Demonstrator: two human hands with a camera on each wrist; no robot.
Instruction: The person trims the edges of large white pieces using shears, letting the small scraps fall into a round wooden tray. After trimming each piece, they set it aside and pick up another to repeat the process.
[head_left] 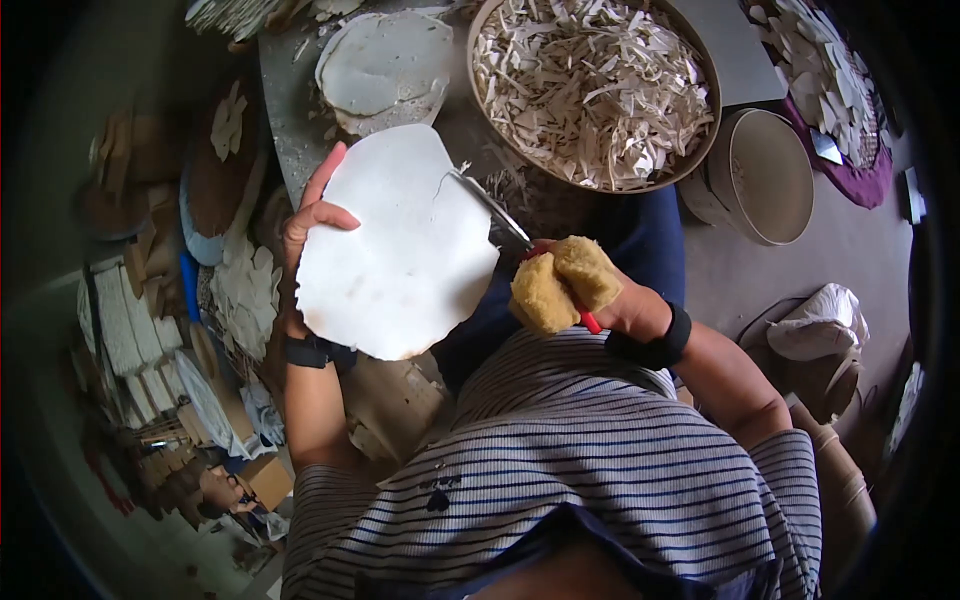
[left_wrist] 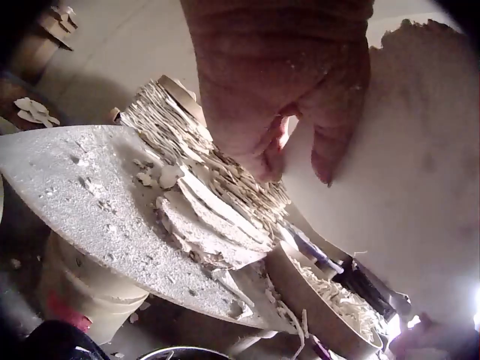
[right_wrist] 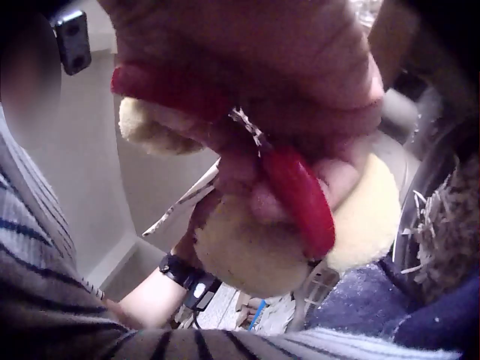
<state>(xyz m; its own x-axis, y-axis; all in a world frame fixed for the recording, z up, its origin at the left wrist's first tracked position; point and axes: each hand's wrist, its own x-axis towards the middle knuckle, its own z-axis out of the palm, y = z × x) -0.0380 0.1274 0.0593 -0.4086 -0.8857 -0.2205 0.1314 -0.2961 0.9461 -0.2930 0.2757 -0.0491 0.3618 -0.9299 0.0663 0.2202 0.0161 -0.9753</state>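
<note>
My left hand (head_left: 318,218) grips the left edge of a thin white sheet (head_left: 390,245), thumb on top. The sheet is roughly round with a ragged lower edge, and a small split shows near its upper right. In the left wrist view the left hand (left_wrist: 281,82) pinches the same sheet (left_wrist: 420,150). My right hand (head_left: 642,305) holds red-handled shears (head_left: 503,214), whose blades lie at the sheet's right edge. Yellow foam pads (head_left: 545,290) surround the grip. The right wrist view shows the fingers curled round the red handles (right_wrist: 300,202) and foam (right_wrist: 255,247).
A wide round tub (head_left: 712,100) full of white scraps stands ahead. Beside it are a pale bucket (head_left: 770,180) and a purple-edged heap of white pieces (head_left: 830,90). More white sheets (head_left: 385,65) are stacked on the grey table (head_left: 285,110). Boxes and bundles (head_left: 150,340) crowd the left.
</note>
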